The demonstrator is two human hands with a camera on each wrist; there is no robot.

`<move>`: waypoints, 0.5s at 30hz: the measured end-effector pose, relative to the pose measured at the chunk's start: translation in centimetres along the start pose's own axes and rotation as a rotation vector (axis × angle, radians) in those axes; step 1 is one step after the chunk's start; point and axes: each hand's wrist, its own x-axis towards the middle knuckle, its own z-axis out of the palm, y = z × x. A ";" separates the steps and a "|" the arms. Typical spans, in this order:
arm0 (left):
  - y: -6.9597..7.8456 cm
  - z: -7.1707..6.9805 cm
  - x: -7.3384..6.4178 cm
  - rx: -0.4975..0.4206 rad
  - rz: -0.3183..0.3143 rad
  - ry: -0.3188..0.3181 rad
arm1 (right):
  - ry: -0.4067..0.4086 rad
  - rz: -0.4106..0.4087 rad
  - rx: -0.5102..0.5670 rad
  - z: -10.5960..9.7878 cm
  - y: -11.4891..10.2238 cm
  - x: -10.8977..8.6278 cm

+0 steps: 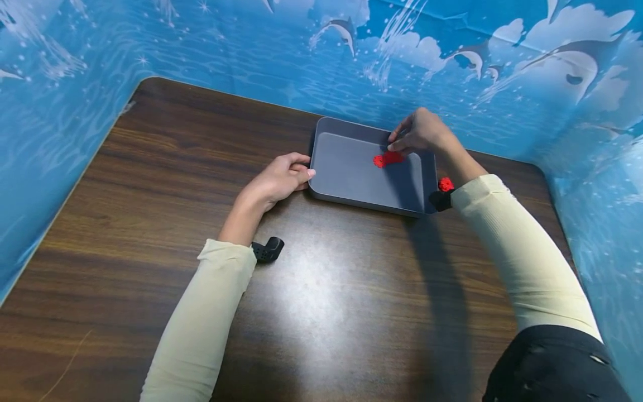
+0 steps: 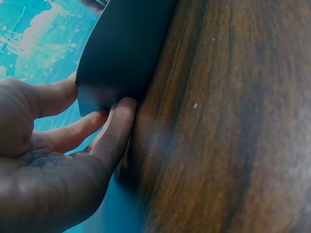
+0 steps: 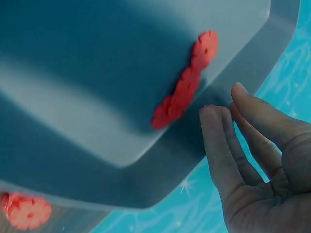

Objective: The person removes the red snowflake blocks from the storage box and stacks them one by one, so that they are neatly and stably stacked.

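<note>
A grey rectangular tray (image 1: 359, 167) lies on the table by the wall. My left hand (image 1: 281, 180) pinches its left side, the thumb at the rim and fingers against the outside of the wall, as the left wrist view shows. Inside the tray, towards the far right, several red notched discs (image 3: 183, 92) with small holes lie in a row. Over the tray's far wall is my right hand (image 1: 419, 134), its fingers (image 3: 214, 131) loosely extended just beside the row, with a gap between thumb and fingertips and nothing in it.
Outside the tray's right side, on the table, lies another red notched piece (image 1: 445, 184). The dark wood table (image 1: 166, 167) meets a blue dolphin-print sheet (image 1: 251, 61) at its back and sides. My right forearm reaches over the tray's right end.
</note>
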 end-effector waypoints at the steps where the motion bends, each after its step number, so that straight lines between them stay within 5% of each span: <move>1: 0.0 0.0 0.0 0.002 0.000 0.001 | -0.001 -0.002 -0.003 0.3 -0.2 0.1; 8: 0.1 -0.1 -0.2 -0.003 -0.004 0.003 | -0.065 0.014 0.010 1.5 -1.3 1.0; 15: 0.3 -0.1 -0.2 -0.003 -0.010 0.008 | -0.072 0.037 -0.121 2.3 -1.4 1.3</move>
